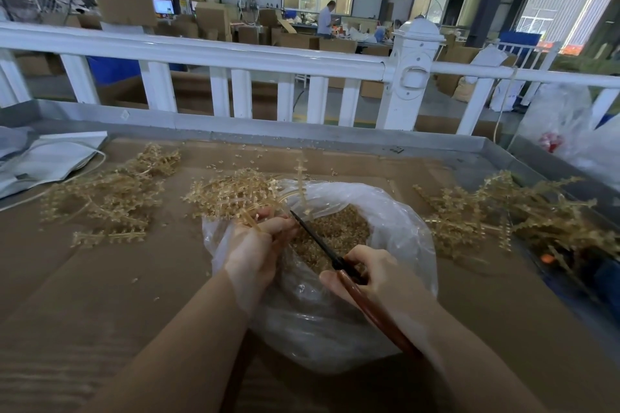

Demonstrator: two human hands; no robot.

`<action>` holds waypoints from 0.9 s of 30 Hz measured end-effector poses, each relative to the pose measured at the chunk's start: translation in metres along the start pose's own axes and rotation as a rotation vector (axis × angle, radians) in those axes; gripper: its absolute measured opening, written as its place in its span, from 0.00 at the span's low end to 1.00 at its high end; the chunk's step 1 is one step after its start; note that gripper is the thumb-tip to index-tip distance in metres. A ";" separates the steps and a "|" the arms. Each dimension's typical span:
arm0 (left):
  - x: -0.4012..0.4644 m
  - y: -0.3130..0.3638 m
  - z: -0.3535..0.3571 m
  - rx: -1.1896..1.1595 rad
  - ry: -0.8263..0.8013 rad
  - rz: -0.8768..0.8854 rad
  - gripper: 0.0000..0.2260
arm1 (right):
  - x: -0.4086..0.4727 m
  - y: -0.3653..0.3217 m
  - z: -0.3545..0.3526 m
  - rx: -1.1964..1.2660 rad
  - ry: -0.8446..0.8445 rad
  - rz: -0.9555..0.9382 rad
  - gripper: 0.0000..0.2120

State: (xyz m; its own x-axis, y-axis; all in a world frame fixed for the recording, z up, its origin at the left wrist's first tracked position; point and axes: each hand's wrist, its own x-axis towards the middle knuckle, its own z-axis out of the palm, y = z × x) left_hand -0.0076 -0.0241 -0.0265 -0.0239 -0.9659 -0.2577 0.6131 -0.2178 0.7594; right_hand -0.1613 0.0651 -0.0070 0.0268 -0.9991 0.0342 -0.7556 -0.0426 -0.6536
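Clear plastic bag (399, 208) holds many snipped tan bits (335, 231); left grip (258, 245) clutches a tan plastic sprue (235, 194), right grip (372, 275) clasps red-handled scissors (315, 238); far-right sprue heap (503, 211) seemingly awaits trimming

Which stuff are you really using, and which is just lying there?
Job: left hand holding plastic strips, right hand holding scissors, clear bag of cut bits, left pile, right pile.
Lying about: white bag, crumpled plastic wrap.

On the surface (134, 278) at lower centre, a bag (396, 211) with loose pieces (339, 231) in it, left hand (258, 248) with a strip (249, 217) at its left rim, right hand (372, 275) with a cutter (318, 243) over its middle, centre heap (231, 193) just behind, left heap (104, 201) and right heap (503, 211) at either side, railing (235, 55) behind all.
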 end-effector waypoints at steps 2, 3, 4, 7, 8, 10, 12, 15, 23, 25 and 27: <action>0.000 0.000 0.000 0.025 -0.006 -0.022 0.20 | 0.001 0.000 0.001 -0.039 0.005 0.004 0.13; 0.000 -0.001 0.000 0.036 -0.009 -0.039 0.20 | 0.001 0.001 0.000 -0.058 0.020 0.006 0.13; 0.000 -0.001 0.001 0.049 -0.009 -0.057 0.18 | 0.002 0.001 0.000 -0.071 0.040 0.009 0.13; -0.002 0.000 0.002 0.089 -0.010 -0.089 0.16 | 0.002 0.001 -0.002 -0.082 0.059 0.008 0.14; -0.002 0.001 0.002 0.093 -0.007 -0.088 0.18 | 0.002 0.001 -0.002 -0.068 0.054 0.009 0.13; -0.001 0.002 0.000 0.088 0.005 -0.084 0.19 | 0.001 0.001 -0.003 -0.028 0.046 0.014 0.13; -0.002 0.003 0.000 0.088 -0.007 -0.092 0.13 | 0.000 0.002 -0.006 -0.030 0.031 0.016 0.13; -0.002 0.004 0.000 0.067 -0.015 -0.130 0.06 | -0.003 0.001 -0.014 -0.016 -0.029 0.004 0.12; -0.002 0.006 0.000 0.091 0.003 -0.108 0.04 | -0.007 -0.003 -0.020 0.058 0.016 -0.015 0.12; -0.004 0.006 0.001 0.086 0.013 -0.079 0.05 | -0.008 -0.002 -0.017 0.067 0.042 -0.017 0.14; -0.004 0.008 0.002 0.061 0.037 -0.048 0.06 | -0.009 0.001 -0.016 0.079 0.048 -0.014 0.15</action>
State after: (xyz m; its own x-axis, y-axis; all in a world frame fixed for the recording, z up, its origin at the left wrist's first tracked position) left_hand -0.0037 -0.0220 -0.0180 -0.0227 -0.9485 -0.3159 0.5625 -0.2733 0.7803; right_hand -0.1725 0.0741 0.0041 0.0040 -0.9969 0.0784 -0.7012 -0.0587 -0.7105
